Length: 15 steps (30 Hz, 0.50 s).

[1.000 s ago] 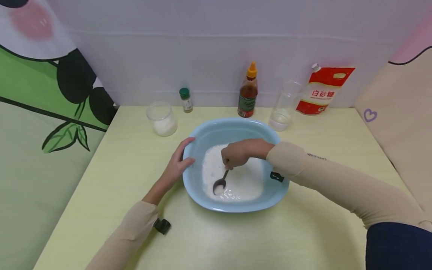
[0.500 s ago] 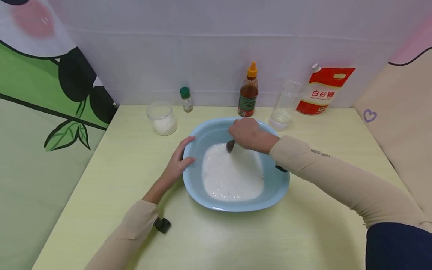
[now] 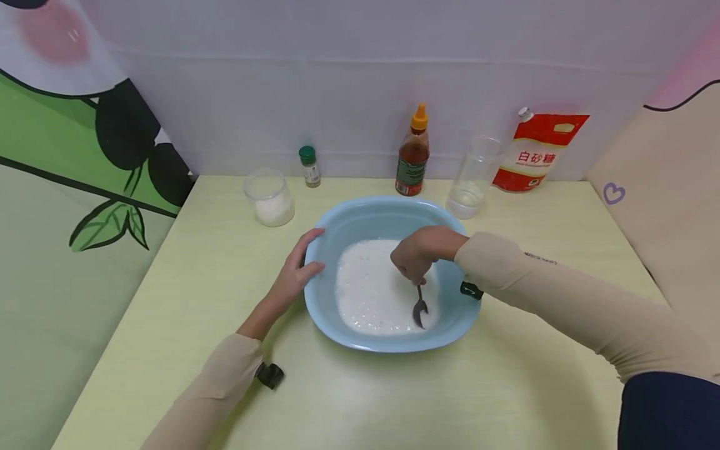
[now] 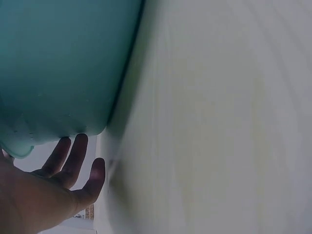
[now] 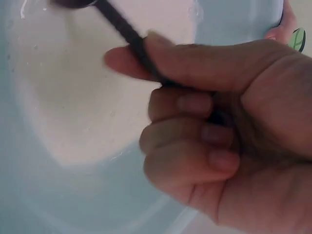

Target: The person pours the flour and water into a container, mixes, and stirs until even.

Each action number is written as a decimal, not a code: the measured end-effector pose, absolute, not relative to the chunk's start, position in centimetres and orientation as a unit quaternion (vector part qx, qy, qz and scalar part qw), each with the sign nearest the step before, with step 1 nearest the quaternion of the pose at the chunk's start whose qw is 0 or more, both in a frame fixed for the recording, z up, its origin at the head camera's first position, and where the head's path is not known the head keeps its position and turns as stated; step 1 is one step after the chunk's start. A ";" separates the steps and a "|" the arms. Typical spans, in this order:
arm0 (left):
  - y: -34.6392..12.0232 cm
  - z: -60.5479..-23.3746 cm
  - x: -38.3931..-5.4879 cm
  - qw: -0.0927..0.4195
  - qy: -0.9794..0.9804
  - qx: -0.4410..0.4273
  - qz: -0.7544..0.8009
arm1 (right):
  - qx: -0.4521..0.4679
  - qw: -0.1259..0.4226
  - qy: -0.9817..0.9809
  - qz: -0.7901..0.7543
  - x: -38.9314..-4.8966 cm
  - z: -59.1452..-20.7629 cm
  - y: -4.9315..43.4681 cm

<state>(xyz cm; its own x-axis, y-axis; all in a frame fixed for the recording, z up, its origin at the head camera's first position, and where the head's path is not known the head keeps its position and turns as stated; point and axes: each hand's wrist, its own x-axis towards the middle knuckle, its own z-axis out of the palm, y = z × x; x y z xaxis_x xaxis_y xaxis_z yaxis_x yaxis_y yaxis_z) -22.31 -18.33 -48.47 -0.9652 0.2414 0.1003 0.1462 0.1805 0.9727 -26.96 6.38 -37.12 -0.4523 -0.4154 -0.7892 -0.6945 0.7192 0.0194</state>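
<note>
A light blue plastic basin (image 3: 388, 344) on the table holds a milky white liquid (image 3: 365, 281). My right hand (image 3: 419, 253) is over the liquid and grips a dark metal spoon (image 3: 419, 312) by its handle, bowl downward at the liquid's right side. In the right wrist view, thumb and index finger pinch the spoon handle (image 5: 119, 24) while the other fingers curl into the palm. My left hand (image 3: 295, 269) holds the basin's left rim, thumb over the edge. From the left wrist view, fingertips (image 4: 80, 139) touch the basin's outer wall.
Behind the basin stand a glass jar of white granules (image 3: 272, 203), a small green-capped bottle (image 3: 310, 169), a sauce bottle with an orange cap (image 3: 412, 156), a tall clear glass (image 3: 469, 187) with a little liquid, and a red-and-white sugar pouch (image 3: 531, 156).
My right hand has swept the spoon from the liquid's front left, up to the back of the basin, then round to the front right. The left hand and basin have stayed put.
</note>
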 end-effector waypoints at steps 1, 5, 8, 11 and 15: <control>-18.3 -48.4 -22.3 0.038 0.767 0.126 0.628 | -0.337 0.419 0.830 0.148 -27.1 -37.3 6.2; -18.3 -48.4 -22.4 0.034 0.766 0.126 0.629 | -0.370 0.418 0.829 0.049 -27.5 -38.1 5.5; -18.3 -48.4 -22.4 0.031 0.767 0.128 0.629 | -0.390 0.373 0.842 -0.003 -27.6 -38.6 5.0; -18.3 -48.5 -22.4 0.027 0.765 0.130 0.630 | -0.406 0.293 0.865 -0.032 -27.6 -38.8 4.6; -18.1 -48.6 -22.3 0.025 0.762 0.131 0.634 | -0.394 0.167 0.904 -0.014 -27.9 -38.7 4.6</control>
